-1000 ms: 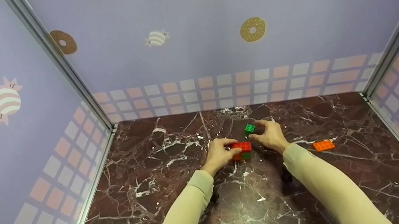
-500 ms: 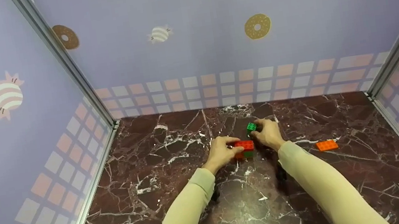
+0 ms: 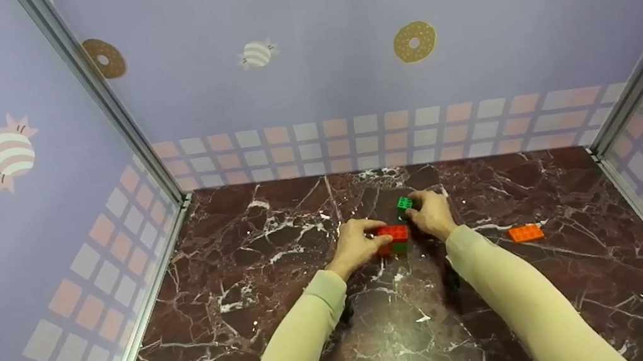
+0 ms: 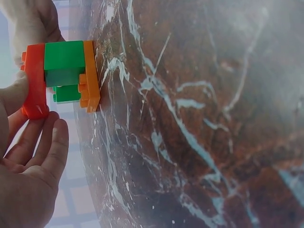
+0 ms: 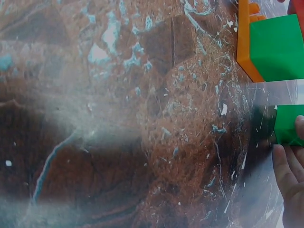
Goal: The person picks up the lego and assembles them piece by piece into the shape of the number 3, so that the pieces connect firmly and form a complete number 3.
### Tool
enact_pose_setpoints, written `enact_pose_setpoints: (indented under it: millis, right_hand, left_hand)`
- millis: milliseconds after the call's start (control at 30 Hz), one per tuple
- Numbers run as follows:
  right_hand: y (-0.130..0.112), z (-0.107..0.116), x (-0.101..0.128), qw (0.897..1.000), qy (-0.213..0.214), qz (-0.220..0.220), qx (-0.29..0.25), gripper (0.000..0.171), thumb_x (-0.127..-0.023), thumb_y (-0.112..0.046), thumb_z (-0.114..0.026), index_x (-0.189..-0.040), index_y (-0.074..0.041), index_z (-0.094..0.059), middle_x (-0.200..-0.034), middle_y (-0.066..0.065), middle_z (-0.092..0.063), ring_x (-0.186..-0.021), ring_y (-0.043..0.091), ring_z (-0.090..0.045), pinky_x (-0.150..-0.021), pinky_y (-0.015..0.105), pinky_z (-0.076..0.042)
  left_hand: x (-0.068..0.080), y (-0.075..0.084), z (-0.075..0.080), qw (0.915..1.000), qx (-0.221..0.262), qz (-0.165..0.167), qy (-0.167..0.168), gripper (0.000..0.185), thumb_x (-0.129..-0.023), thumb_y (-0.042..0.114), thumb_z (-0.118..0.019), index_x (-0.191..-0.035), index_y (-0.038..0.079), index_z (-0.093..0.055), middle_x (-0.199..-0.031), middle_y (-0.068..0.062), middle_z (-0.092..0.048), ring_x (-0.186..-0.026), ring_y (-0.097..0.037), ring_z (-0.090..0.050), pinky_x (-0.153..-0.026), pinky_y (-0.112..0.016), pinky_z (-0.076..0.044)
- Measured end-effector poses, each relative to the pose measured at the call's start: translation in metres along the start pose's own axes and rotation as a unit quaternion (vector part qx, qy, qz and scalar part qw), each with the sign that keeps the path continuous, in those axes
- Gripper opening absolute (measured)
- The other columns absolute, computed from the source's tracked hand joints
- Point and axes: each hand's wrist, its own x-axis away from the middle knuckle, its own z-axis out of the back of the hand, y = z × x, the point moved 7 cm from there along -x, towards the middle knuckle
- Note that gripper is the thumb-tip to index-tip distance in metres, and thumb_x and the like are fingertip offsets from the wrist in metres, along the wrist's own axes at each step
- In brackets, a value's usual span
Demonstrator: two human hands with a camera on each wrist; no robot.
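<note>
In the head view my left hand grips the red brick that tops a small stack of building blocks. The left wrist view shows the stack from the side: red brick on top, a green block under it, a thin orange plate at the base. My right hand pinches a small loose green brick just behind and to the right of the stack, apart from it. The right wrist view shows that brick between thumb and fingers. Some of my left fingers are hidden behind the red brick.
A loose orange studded plate lies flat on the dark marbled tabletop, right of my right hand. Patterned panels, such as the back wall, enclose the table at the back and both sides.
My right hand and forearm have shifted slightly left, nearer the small green brick. The stack and my left hand stay in place; the head view has shifted a little.
</note>
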Motion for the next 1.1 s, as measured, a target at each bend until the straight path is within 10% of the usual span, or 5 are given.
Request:
enact_pose_setpoints:
  millis: [267,533,767,1100]
  right_hand:
    - [-0.037,0.023,0.027,1.000,-0.004,0.001,-0.009,0.042,-0.097,-0.013,-0.081,-0.138,-0.002,-0.077,-0.140,0.027,-0.077,-0.134,0.050,-0.070,-0.118,0.063,-0.054]
    - [-0.016,0.005,0.011,0.998,0.025,0.062,0.006,0.040,-0.096,-0.019,-0.082,-0.134,-0.007,-0.080,-0.131,0.021,-0.082,-0.126,0.047,-0.075,-0.111,0.063,-0.058]
    - [-0.073,0.038,0.048,0.998,-0.015,0.051,-0.023,0.043,-0.102,-0.011,-0.078,-0.143,0.002,-0.074,-0.140,0.027,-0.077,-0.136,0.050,-0.070,-0.120,0.064,-0.053]
    - [-0.090,0.052,0.060,0.996,-0.022,0.078,-0.046,0.044,-0.102,-0.011,-0.080,-0.143,0.002,-0.073,-0.137,0.026,-0.079,-0.124,0.044,-0.078,-0.112,0.059,-0.060]
  left_hand:
    - [0.000,0.004,-0.001,0.9999,-0.005,-0.013,-0.003,0.032,-0.093,0.024,-0.092,-0.121,0.008,-0.088,-0.121,-0.011,-0.087,-0.113,-0.030,-0.083,-0.102,-0.043,-0.066]
    - [0.001,0.003,0.001,0.9999,0.013,0.001,-0.006,0.032,-0.093,0.020,-0.092,-0.121,0.006,-0.088,-0.120,-0.012,-0.087,-0.104,-0.028,-0.083,-0.094,-0.040,-0.067]
    - [0.002,0.004,0.002,0.9997,0.019,0.008,-0.012,0.033,-0.094,0.021,-0.092,-0.123,0.006,-0.087,-0.123,-0.013,-0.086,-0.117,-0.033,-0.082,-0.106,-0.047,-0.064]
    - [0.000,0.001,0.000,0.9996,0.022,0.012,-0.012,0.035,-0.094,0.021,-0.091,-0.125,0.005,-0.086,-0.125,-0.014,-0.086,-0.120,-0.035,-0.081,-0.110,-0.049,-0.063]
